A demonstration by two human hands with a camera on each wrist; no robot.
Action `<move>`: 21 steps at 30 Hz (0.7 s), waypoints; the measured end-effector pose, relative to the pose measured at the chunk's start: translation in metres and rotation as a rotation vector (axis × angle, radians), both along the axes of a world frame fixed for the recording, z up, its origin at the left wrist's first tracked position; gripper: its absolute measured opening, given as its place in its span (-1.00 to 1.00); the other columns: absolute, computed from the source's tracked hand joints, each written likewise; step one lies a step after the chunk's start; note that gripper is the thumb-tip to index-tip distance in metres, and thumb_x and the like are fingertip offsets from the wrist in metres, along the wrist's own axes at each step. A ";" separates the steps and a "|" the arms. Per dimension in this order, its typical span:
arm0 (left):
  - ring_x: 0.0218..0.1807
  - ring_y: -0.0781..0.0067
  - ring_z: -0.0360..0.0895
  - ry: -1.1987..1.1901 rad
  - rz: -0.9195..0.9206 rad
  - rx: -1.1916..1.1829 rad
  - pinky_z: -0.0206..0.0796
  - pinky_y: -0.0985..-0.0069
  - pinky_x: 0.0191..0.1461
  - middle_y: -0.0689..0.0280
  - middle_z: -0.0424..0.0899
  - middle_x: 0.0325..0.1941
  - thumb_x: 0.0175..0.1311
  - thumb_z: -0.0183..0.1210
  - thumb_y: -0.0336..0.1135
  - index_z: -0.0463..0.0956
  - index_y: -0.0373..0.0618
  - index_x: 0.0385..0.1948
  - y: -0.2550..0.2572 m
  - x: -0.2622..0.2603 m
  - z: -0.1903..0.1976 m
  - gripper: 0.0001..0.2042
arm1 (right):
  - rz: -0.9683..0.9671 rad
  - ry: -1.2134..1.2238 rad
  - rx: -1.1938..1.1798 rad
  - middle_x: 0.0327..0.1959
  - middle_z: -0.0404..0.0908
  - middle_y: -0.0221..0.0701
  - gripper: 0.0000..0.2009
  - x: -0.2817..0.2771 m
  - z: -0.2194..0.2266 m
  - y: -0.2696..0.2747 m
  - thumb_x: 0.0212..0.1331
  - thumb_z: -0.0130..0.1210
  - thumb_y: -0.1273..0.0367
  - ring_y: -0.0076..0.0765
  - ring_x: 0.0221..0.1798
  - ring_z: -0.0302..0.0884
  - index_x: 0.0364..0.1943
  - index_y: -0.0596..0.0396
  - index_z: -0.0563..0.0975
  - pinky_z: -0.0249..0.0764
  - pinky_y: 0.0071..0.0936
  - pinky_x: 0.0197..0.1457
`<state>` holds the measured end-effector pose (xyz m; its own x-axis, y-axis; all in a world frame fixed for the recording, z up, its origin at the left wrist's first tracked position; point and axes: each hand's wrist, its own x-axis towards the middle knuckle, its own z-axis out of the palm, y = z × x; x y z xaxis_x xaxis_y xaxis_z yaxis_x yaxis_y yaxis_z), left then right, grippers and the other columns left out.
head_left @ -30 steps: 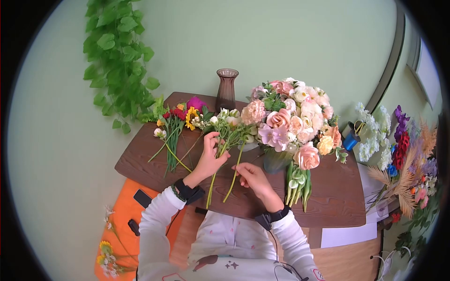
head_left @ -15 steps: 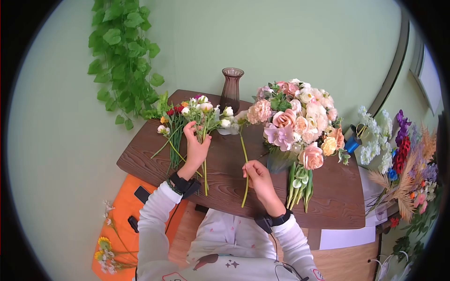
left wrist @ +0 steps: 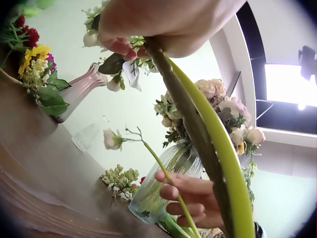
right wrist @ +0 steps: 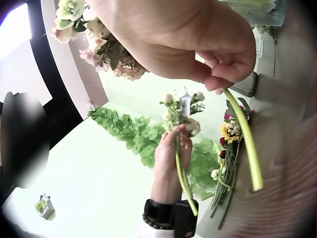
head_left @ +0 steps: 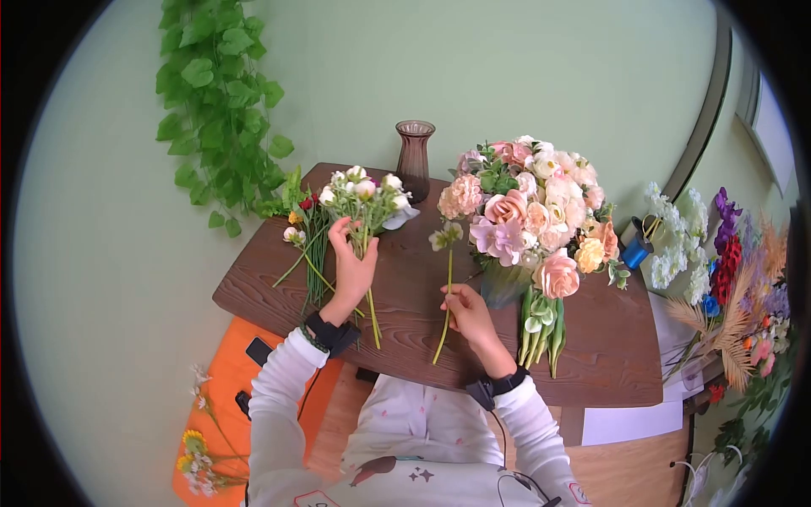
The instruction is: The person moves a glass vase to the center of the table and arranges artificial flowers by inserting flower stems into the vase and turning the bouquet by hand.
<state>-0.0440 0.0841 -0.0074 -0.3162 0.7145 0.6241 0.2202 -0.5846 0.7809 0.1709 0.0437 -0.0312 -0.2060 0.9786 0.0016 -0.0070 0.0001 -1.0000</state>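
My left hand (head_left: 355,264) grips the green stems of a small bunch of white flowers (head_left: 365,191), its heads upright above the fingers. To its right, my right hand (head_left: 470,316) pinches one green stem (right wrist: 246,131) between thumb and fingertips. A pale flower head (left wrist: 113,140) tops that single stem, which stands apart from the bunch in the head view. Behind the hands rises a ribbed mauve glass vase (head_left: 415,159). Beside the right hand, a clear glass vase (head_left: 503,286) holds a large bouquet (head_left: 507,208) of pink, cream and peach blooms.
Red and yellow flowers with long stems (head_left: 318,253) lie at the left of the brown table (head_left: 422,372). White tulips (head_left: 541,321) lie before the bouquet. A blue ribbon spool (head_left: 635,250) and more flowers (head_left: 733,279) stand right. An orange surface (head_left: 226,372) is at lower left.
The hands have drawn apart: the left, with the white bunch, went left, and the right, with the single stem, went right. The white heads now stand clear of that stem.
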 end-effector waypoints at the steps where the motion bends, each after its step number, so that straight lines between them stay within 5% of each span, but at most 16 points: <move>1: -0.07 0.35 0.31 0.003 0.000 0.003 0.20 0.51 -0.01 0.11 0.23 -0.04 0.07 0.04 -0.60 -0.01 -0.17 0.04 -0.003 0.005 0.000 -0.49 | 0.000 0.003 0.003 -0.51 0.43 -0.47 -0.78 -0.001 -0.002 0.004 0.17 -0.13 0.44 -0.69 -0.72 0.21 -0.12 0.17 0.39 0.11 -0.74 -0.69; 6: -0.07 0.38 0.35 0.025 -0.154 0.088 0.19 0.52 0.01 0.12 0.26 -0.03 0.16 -0.08 -0.59 -0.05 -0.25 0.05 -0.019 0.023 0.005 -0.57 | -0.198 -0.082 0.009 -0.40 0.48 -0.40 -0.63 -0.009 0.002 0.009 0.08 -0.04 0.41 -0.58 -0.56 0.42 0.01 0.21 0.34 0.30 -0.68 -0.58; 10: -0.13 0.42 0.41 0.028 -0.236 0.101 0.19 0.52 0.01 0.12 0.29 -0.08 0.18 -0.17 -0.62 -0.08 -0.24 0.06 -0.032 0.035 0.007 -0.59 | -0.050 -0.139 0.079 -0.18 0.49 -0.42 -0.65 -0.012 0.018 0.005 0.15 -0.10 0.35 -0.62 -0.48 0.44 0.04 0.13 0.34 0.30 -0.72 -0.51; 12: -0.11 0.41 0.40 0.073 -0.229 0.120 0.19 0.52 0.02 0.11 0.32 -0.13 0.15 -0.15 -0.63 -0.08 -0.23 0.06 -0.036 0.040 0.009 -0.56 | 0.084 -0.013 0.121 -0.40 0.48 -0.45 -0.66 -0.022 0.040 -0.006 0.17 -0.07 0.30 -0.63 -0.58 0.40 -0.02 0.21 0.38 0.26 -0.71 -0.59; 21: -0.04 0.37 0.37 0.111 -0.260 0.081 0.18 0.50 0.06 0.04 0.30 -0.05 0.13 -0.12 -0.64 -0.12 -0.22 0.09 -0.041 0.045 -0.003 -0.51 | 0.195 0.018 0.136 -0.55 0.46 -0.49 -0.70 -0.051 0.056 0.003 0.20 -0.09 0.24 -0.68 -0.68 0.33 -0.17 0.23 0.42 0.22 -0.73 -0.65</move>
<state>0.0007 0.0432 -0.0103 -0.0558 0.7091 0.7029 0.1360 -0.6920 0.7089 0.1202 0.0467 0.0243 -0.3902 0.9107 0.1355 -0.0375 0.1313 -0.9906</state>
